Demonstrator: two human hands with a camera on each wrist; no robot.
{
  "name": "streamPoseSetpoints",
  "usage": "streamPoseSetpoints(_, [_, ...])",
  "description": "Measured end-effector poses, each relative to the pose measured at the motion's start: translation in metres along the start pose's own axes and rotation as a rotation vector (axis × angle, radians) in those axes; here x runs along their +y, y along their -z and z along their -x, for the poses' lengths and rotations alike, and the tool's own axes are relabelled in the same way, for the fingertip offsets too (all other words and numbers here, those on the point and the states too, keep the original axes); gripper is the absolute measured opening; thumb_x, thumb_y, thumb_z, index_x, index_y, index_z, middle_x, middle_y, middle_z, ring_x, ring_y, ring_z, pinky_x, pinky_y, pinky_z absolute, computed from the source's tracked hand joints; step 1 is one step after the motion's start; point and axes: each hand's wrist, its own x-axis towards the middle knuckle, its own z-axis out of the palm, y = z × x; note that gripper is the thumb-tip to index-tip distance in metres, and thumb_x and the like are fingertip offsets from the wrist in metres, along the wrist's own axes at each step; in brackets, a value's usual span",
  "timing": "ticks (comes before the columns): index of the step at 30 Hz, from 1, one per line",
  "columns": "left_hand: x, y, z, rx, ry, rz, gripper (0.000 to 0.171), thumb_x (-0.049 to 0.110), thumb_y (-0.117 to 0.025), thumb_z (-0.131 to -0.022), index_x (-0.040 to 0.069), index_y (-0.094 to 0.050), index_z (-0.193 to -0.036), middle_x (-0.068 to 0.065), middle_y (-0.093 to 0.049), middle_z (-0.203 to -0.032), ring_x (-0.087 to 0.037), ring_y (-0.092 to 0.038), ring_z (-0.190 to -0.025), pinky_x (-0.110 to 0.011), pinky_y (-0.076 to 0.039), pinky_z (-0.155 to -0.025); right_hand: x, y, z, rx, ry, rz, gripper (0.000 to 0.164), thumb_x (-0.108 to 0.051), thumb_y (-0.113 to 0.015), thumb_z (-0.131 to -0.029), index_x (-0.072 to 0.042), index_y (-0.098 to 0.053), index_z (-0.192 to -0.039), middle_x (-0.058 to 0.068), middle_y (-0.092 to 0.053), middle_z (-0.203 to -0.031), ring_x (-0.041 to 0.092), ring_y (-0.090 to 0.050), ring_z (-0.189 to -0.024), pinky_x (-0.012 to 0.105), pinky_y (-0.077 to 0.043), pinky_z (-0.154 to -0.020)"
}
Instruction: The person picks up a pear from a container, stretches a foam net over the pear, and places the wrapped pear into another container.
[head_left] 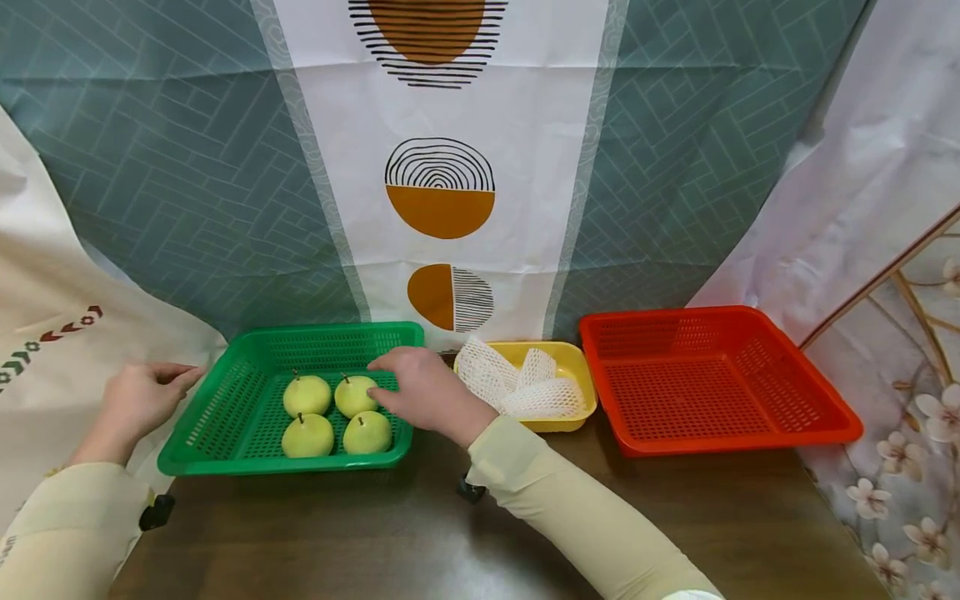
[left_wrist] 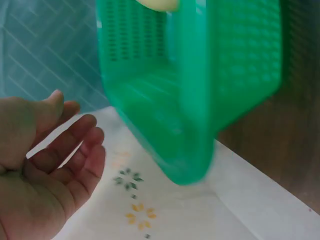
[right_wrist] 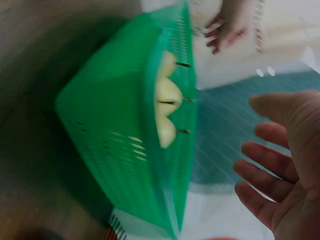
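Note:
Several round yellow-green pears point(head_left: 307, 436) with dark stems lie together in a green plastic basket point(head_left: 202, 466), at left in the head view. My right hand point(head_left: 426, 390) hovers over the basket's right side, its fingertips overlapping one rear pear point(head_left: 352, 398) in the head view. From the right wrist view, the right hand point(right_wrist: 287, 160) has spread, slightly bent fingers with nothing between them. Beside the basket's left rim is my left hand point(head_left: 144, 402), holding nothing. Its relaxed fingers point(left_wrist: 82, 135) stand apart from the green wall in the left wrist view.
A small yellow basket point(head_left: 576, 360) holding white foam net sleeves point(head_left: 543, 398) stands right of the green one. Farther right is a red plastic basket point(head_left: 675, 437) with nothing inside. Patterned cloth point(head_left: 480, 108) hangs behind the brown table point(head_left: 360, 533).

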Motion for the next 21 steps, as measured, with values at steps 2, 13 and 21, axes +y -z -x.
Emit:
streamPoseSetpoints(2, [-0.008,-0.002,0.0,-0.026,0.001,-0.016,0.057,0.045,-0.048,-0.094,-0.006,-0.062,-0.116,-0.031,-0.06,-0.113,-0.042,-0.057,-0.09,-0.039,-0.049,-0.058,-0.006,-0.009,-0.004,-0.064,0.026,0.025,0.037,-0.041,-0.06,-0.089,-0.022,-0.063,-0.121,-0.01,-0.064,-0.119,0.007,-0.056,-0.112,0.021,-0.046,-0.095])
streamPoseSetpoints(13, [-0.036,-0.01,0.007,-0.048,0.06,0.018,0.055,0.044,-0.053,-0.093,-0.005,-0.064,-0.114,-0.03,-0.062,-0.111,-0.028,-0.061,-0.082,-0.037,-0.05,-0.061,-0.019,-0.041,-0.011,-0.239,0.124,0.113,0.023,-0.045,-0.066,-0.083,-0.026,-0.068,-0.095,-0.015,-0.054,-0.072,0.005,-0.049,-0.069,0.016,-0.04,-0.061])
streamPoseSetpoints(21, [-0.05,-0.012,0.009,-0.102,0.211,0.136,0.065,0.05,-0.052,-0.09,-0.007,-0.058,-0.122,-0.007,-0.071,-0.089,-0.001,-0.057,-0.066,-0.026,-0.047,-0.057,-0.014,-0.051,-0.013,-0.295,0.076,0.163,0.027,-0.046,-0.068,-0.082,-0.027,-0.066,-0.101,-0.014,-0.053,-0.071,0.005,-0.049,-0.07,0.018,-0.041,-0.063])
